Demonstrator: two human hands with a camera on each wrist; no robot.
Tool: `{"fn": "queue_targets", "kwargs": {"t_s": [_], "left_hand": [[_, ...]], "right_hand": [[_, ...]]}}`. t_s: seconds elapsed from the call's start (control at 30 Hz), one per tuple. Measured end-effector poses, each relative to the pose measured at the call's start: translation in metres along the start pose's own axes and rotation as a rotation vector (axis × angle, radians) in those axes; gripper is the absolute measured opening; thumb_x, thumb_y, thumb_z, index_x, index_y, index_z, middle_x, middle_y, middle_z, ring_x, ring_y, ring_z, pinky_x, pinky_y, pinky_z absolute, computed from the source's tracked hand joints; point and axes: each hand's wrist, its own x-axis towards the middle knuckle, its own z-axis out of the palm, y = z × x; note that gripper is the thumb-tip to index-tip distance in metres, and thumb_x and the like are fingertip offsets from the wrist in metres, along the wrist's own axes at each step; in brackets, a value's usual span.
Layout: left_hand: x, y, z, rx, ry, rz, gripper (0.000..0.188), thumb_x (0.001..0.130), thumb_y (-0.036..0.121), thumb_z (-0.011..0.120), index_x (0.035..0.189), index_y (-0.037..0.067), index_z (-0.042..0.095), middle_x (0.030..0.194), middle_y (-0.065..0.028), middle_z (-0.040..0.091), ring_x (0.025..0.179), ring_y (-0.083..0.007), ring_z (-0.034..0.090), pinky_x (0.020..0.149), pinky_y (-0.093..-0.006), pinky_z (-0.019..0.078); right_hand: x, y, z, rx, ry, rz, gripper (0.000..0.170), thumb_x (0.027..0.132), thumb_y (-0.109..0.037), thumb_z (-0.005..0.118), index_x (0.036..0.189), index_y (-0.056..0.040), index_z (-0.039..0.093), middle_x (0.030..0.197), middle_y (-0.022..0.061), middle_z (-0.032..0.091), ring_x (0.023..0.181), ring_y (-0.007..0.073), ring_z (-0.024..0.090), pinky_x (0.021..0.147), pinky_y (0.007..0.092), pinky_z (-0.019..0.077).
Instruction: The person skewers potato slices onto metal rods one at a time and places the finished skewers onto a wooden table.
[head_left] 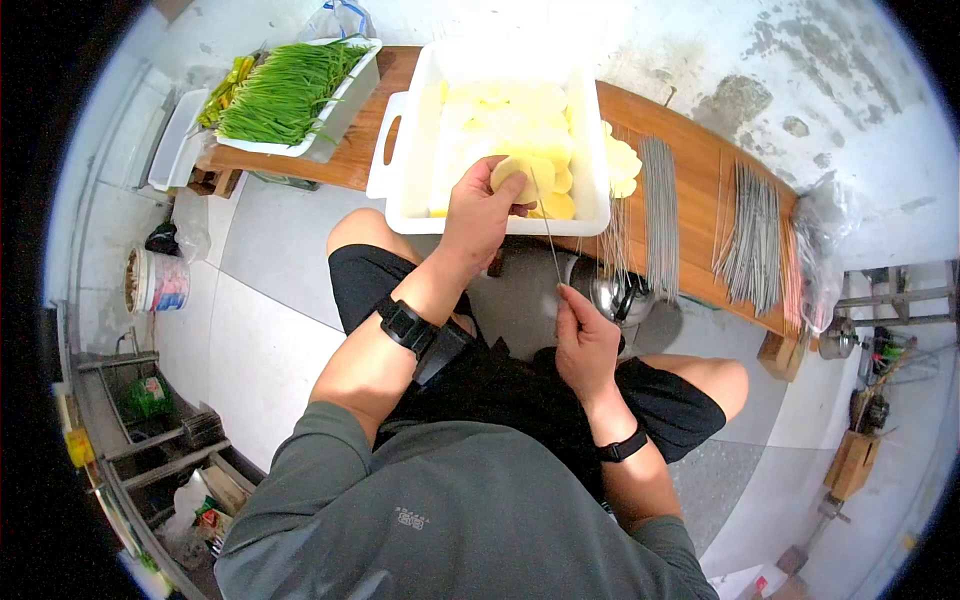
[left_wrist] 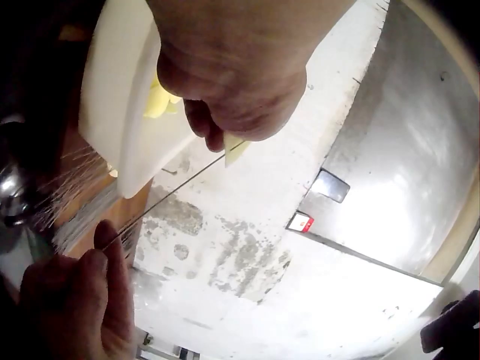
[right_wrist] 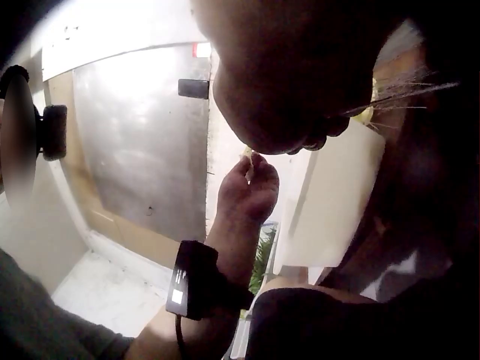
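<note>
My left hand [head_left: 478, 212] holds a round, pale yellow slice [head_left: 508, 172], likely potato, between thumb and fingers above the near edge of a white tub [head_left: 402, 212]. My right hand [head_left: 588, 345] pinches the lower end of a thin metal skewer [head_left: 551, 240]. The skewer slants up and its far end meets the slice. In the left wrist view, the slice [left_wrist: 235, 149] appears edge-on with the skewer [left_wrist: 180, 184] running into it. More yellow slices [head_left: 505, 120] fill the tub. The right wrist view shows the left hand [right_wrist: 251, 191] beyond my dark right hand [right_wrist: 292, 75].
On the wooden bench [head_left: 690, 215], bundles of grey skewers [head_left: 660, 220] lie right of the tub, beside skewered yellow slices [head_left: 622, 165]. A white crate of green stalks [head_left: 290, 95] stands at the left. A metal pot [head_left: 615, 298] sits below the bench edge.
</note>
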Motion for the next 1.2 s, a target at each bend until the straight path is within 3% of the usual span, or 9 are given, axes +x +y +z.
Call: {"fn": "queue_targets", "kwargs": {"t_s": [0.07,0.13,0.17,0.57,0.77,0.83,0.9,1.07,1.2], "left_hand": [[0.001,-0.001,-0.001,0.013,-0.005,0.005,0.027,0.092,0.008,0.059,0.116,-0.001,0.052,0.101,-0.0075,0.063,0.082,-0.0150,0.061,0.069,-0.0278,0.0530],[0.002,-0.002,-0.001,0.112,0.015,-0.020,0.028,0.092,0.008,0.058,0.117,-0.001,0.050,0.100,-0.0083,0.063,0.082,-0.0153,0.062,0.071,-0.0285,0.0539],[0.002,-0.003,-0.001,0.112,0.014,-0.020,0.028,0.092,0.008,0.058,0.117,-0.001,0.050,0.100,-0.0083,0.063,0.082,-0.0153,0.062,0.071,-0.0285,0.0539],[-0.014,-0.009,0.003,0.270,-0.010,-0.070,0.027,0.092,0.009,0.058,0.116,0.000,0.048,0.097,-0.0104,0.061,0.080,-0.0172,0.063,0.070,-0.0286,0.0533],[-0.023,-0.019,0.004,0.663,-0.476,-0.006,0.025,0.091,0.016,0.062,0.110,0.001,0.057,0.094,-0.0069,0.064,0.086,-0.0122,0.060,0.074,-0.0276,0.0509],[0.002,-0.007,0.003,0.762,-0.536,0.045,0.024,0.090,0.019,0.063,0.106,0.002,0.060,0.092,-0.0060,0.065,0.079,-0.0124,0.061,0.069,-0.0305,0.0513],[0.038,0.022,0.010,0.836,-0.429,-0.348,0.027,0.089,0.023,0.065,0.107,0.002,0.061,0.089,-0.0057,0.065,0.075,-0.0135,0.061,0.066,-0.0320,0.0511],[0.168,-0.001,-0.028,0.958,-0.243,-0.264,0.044,0.084,0.030,0.069,0.112,-0.002,0.061,0.095,-0.0136,0.067,0.079,-0.0202,0.064,0.069,-0.0331,0.0517],[0.214,-0.034,-0.047,1.565,-0.235,0.016,0.052,0.074,0.032,0.075,0.109,-0.005,0.059,0.100,-0.0237,0.064,0.093,-0.0351,0.062,0.082,-0.0401,0.0504]], "right_hand": [[-0.002,-0.001,0.000,0.009,0.002,0.010,0.022,0.094,-0.008,0.056,0.110,0.0040,0.064,0.069,-0.0003,0.057,0.063,0.0048,0.048,0.057,0.0211,0.0414],[-0.003,-0.008,-0.002,-0.045,-0.042,0.100,0.022,0.091,-0.007,0.057,0.109,0.0027,0.064,0.094,0.0225,0.068,0.084,0.0230,0.070,0.072,0.0298,0.0520],[-0.004,-0.007,-0.002,-0.045,-0.041,0.100,0.022,0.091,-0.007,0.057,0.109,0.0027,0.064,0.094,0.0225,0.068,0.084,0.0230,0.070,0.072,0.0298,0.0520],[-0.006,0.001,0.004,0.042,-0.011,0.129,0.022,0.090,-0.008,0.058,0.108,0.0034,0.064,0.083,0.0215,0.068,0.070,0.0146,0.066,0.064,0.0278,0.0501],[0.010,0.018,0.001,0.135,0.056,0.230,0.023,0.091,-0.008,0.057,0.110,0.0037,0.064,0.081,0.0104,0.069,0.069,0.0116,0.060,0.066,0.0253,0.0488],[0.019,0.017,-0.003,0.234,0.099,0.251,0.022,0.095,-0.009,0.054,0.111,0.0030,0.064,0.066,-0.0029,0.052,0.056,0.0044,0.045,0.049,0.0206,0.0374],[0.024,0.016,-0.012,0.228,0.085,0.274,0.022,0.096,-0.009,0.054,0.112,0.0032,0.063,0.067,-0.0031,0.052,0.056,0.0043,0.045,0.049,0.0205,0.0371],[0.025,0.026,-0.023,0.262,0.111,0.394,0.023,0.096,-0.007,0.052,0.112,0.0057,0.062,0.064,-0.0029,0.050,0.054,0.0045,0.043,0.048,0.0207,0.0350],[0.025,0.032,-0.025,0.230,0.096,0.384,0.022,0.096,-0.007,0.052,0.112,0.0053,0.062,0.063,-0.0029,0.049,0.052,0.0040,0.042,0.047,0.0200,0.0331]]}}
